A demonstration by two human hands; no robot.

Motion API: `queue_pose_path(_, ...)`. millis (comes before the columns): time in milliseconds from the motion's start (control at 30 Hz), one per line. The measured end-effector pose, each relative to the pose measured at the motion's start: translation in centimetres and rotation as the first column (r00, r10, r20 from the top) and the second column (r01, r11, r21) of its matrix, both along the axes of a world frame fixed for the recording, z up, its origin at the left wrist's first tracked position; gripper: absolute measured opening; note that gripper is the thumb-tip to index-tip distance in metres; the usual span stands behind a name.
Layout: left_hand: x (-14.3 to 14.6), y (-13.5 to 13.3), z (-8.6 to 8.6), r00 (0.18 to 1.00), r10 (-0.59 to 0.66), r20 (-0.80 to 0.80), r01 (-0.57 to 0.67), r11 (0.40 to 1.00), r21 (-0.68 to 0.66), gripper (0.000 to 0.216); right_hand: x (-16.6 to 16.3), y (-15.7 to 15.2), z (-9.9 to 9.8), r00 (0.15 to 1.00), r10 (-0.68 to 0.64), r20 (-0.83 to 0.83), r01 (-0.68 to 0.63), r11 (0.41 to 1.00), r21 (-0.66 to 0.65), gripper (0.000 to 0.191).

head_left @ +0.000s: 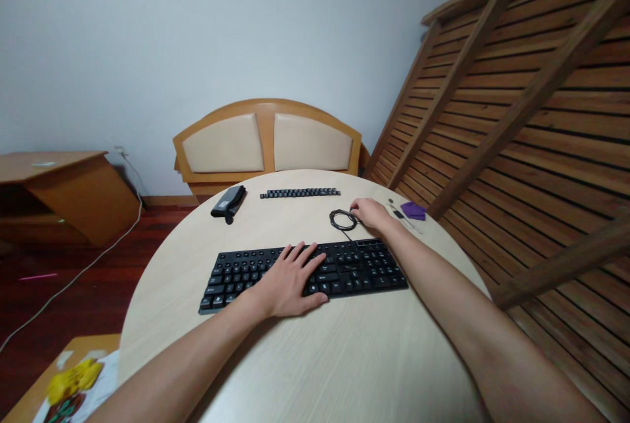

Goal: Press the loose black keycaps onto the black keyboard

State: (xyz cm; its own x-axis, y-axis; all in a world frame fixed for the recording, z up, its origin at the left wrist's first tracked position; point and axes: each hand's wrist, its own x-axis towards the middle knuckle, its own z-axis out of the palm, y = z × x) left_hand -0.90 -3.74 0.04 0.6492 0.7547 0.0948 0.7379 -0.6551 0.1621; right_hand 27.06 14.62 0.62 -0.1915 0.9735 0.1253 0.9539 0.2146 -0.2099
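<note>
The left hand hides some keyboard keys.

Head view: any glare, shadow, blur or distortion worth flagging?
Head view: pale sheen on the near tabletop, soft shadow along the left forearm; same view: many legends on the keyboard too small and soft to read, apparent wide-angle stretch of the right forearm toward the corner.

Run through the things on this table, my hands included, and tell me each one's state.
Keyboard: lying flat, keys up
Cable: coiled
Left hand: spread flat on the keyboard
Right hand: curled, at the cable
Small keys: lined up in rows
Dark bundle: lying down
Purple cloth: lying down, folds unclear
</note>
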Motion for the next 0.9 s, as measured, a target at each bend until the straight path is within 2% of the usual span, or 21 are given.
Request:
queue_pose_path(133,0.0,0.0,-0.1,1.0,0.003,-0.01,-0.002,1.0,0.016,0.084,0.8,-3.7,1.2,0.978,0.179,-0.107,-0.183,0.982,-0.035,0.023)
queue_pose_path(233,-0.1,0.0,-0.3,1.0,0.004,-0.02,-0.003,1.0,0.025,0.083,1.9,-7.0,1.7,0.889,0.325,-0.323,-0.348,0.937,-0.016,0.025)
queue_pose_path(300,0.0,0.0,-0.4,1.0,0.004,-0.017,-0.003,1.0,0.031,0.083,2.7,-9.1,1.7,0.843,0.321,-0.432,-0.359,0.933,-0.009,0.027)
queue_pose_path(400,0.0,0.0,-0.4,1.0,0.005,-0.012,-0.005,0.999,0.037,0.082,3.5,-11.1,1.2,0.802,0.312,-0.509,-0.396,0.916,-0.062,0.027)
queue_pose_path(567,0.0,0.0,-0.2,1.0,0.003,-0.013,-0.002,1.0,0.031,0.081,3.7,-11.3,0.4,0.791,0.341,-0.508,-0.428,0.902,-0.061,0.024)
queue_pose_path(900,-0.1,0.1,-0.2,1.0,-0.003,-0.024,0.004,0.999,0.037,0.083,3.6,-11.3,0.3,0.808,0.386,-0.445,-0.439,0.898,-0.019,0.021)
